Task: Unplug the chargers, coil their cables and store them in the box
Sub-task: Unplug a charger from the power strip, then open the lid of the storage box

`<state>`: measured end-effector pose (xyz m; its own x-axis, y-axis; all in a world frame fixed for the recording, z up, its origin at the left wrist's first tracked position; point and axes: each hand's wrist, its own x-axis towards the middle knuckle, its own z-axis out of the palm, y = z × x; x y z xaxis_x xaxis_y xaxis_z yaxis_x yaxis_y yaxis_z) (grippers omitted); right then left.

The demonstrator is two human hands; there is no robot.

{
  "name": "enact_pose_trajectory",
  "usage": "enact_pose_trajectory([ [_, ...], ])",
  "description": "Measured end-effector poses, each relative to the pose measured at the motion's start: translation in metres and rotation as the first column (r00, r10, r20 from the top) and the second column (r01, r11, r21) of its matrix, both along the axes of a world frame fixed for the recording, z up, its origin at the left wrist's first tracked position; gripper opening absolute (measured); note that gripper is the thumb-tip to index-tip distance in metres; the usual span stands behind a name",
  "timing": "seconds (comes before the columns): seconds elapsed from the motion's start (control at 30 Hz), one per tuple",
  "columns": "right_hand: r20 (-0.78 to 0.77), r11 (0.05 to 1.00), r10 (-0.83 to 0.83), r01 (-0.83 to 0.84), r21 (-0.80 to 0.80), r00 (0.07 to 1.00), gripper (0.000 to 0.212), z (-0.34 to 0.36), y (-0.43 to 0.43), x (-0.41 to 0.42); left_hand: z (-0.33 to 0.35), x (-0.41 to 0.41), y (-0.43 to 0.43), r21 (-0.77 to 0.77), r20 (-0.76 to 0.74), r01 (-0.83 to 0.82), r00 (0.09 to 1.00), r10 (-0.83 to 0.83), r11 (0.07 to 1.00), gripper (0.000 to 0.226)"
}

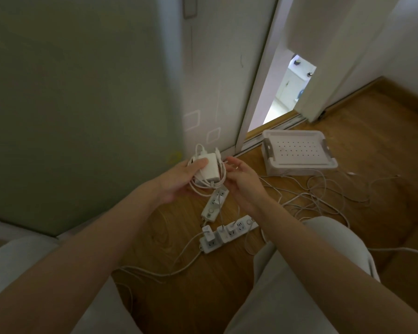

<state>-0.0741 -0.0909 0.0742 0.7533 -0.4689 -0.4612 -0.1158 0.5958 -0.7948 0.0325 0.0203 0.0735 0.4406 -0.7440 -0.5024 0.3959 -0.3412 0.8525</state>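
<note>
charger (209, 171) with its coiled cable (200, 191) is gripped in the left hand (179, 180) — held up left of the box (299, 171), which sits on the floor. right hand (243, 183) curls at the coil's edge — whether it pinches the cable i cannot tell.

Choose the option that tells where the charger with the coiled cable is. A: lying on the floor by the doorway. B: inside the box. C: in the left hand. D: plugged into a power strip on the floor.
C: the left hand grips the white charger with its cable looped round it, above a power strip and apart from the box.
</note>
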Motion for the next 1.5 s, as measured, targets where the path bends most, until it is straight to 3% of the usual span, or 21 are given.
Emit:
enact_pose_trajectory([
  [0.1,0.077,0.993,0.109,-0.105,-0.06,0.991,0.032,0.007,0.003,-0.001,0.005,-0.001,0.01,-0.033,0.009,-0.009,1.0,0.01,0.999,0.029],
  [0.2,-0.108,0.886,0.183,-0.211,-0.413,0.977,0.027,0.012,0.009,0.0,0.009,0.002,0.021,-0.051,0.04,0.029,0.999,-0.027,0.998,0.027],
  [0.27,-0.202,0.803,0.159,-0.246,-0.543,0.966,0.019,0.015,0.014,0.007,0.009,0.004,0.031,-0.035,0.074,0.047,0.996,-0.044,0.998,0.026],
  [0.47,-0.214,0.85,0.029,-0.137,-0.509,0.976,0.015,0.019,0.026,0.029,0.006,0.01,0.057,0.047,0.134,0.099,0.985,-0.105,0.994,0.035],
  [0.6,-0.238,0.852,0.002,-0.127,-0.508,0.971,0.018,0.009,0.032,0.03,0.011,0.01,0.056,0.118,0.372,0.154,0.909,-0.188,0.981,0.031],
  [0.73,-0.298,0.817,0.249,-0.365,-0.446,0.921,0.037,-0.011,0.025,0.029,-0.005,0.007,0.026,0.151,0.677,0.117,0.711,-0.189,0.982,0.02],
  [0.83,-0.339,0.806,0.321,-0.443,-0.393,0.885,0.05,-0.021,-0.01,0.025,-0.012,-0.005,-0.016,0.245,0.757,0.131,0.593,-0.274,0.961,0.018],
  [0.9,-0.367,0.778,0.35,-0.486,-0.399,0.862,0.052,-0.023,-0.044,0.021,-0.016,-0.015,-0.049,0.411,0.825,0.127,0.369,-0.428,0.903,0.028],
  [0.93,-0.378,0.767,0.34,-0.486,-0.418,0.861,0.049,-0.022,-0.064,0.018,-0.019,-0.018,-0.068,0.454,0.846,0.096,0.264,-0.463,0.886,0.033],
  [0.97,-0.382,0.763,0.315,-0.471,-0.443,0.869,0.045,-0.021,-0.085,0.016,-0.023,-0.021,-0.089,0.455,0.861,0.08,0.217,-0.461,0.887,0.037],
  [1.07,-0.448,0.731,0.217,-0.448,-0.514,0.867,0.036,-0.032,-0.144,0.007,-0.042,-0.025,-0.145,0.374,0.87,0.206,0.258,-0.419,0.904,0.044],
  [1.17,-0.55,0.656,0.056,-0.446,-0.608,0.833,0.039,-0.06,-0.199,-0.009,-0.072,-0.028,-0.193,0.482,0.842,0.311,0.093,-0.531,0.819,0.052],
  [1.33,-0.719,0.533,-0.122,-0.566,-0.629,0.684,0.054,-0.114,-0.277,-0.037,-0.125,-0.02,-0.253,0.61,0.786,0.293,-0.111,-0.608,0.736,0.044],
  [1.5,-0.808,0.316,-0.149,-0.746,-0.586,0.571,0.062,-0.168,-0.325,-0.016,-0.164,0.016,-0.316,0.679,0.733,0.271,-0.309,-0.606,0.683,0.06],
])
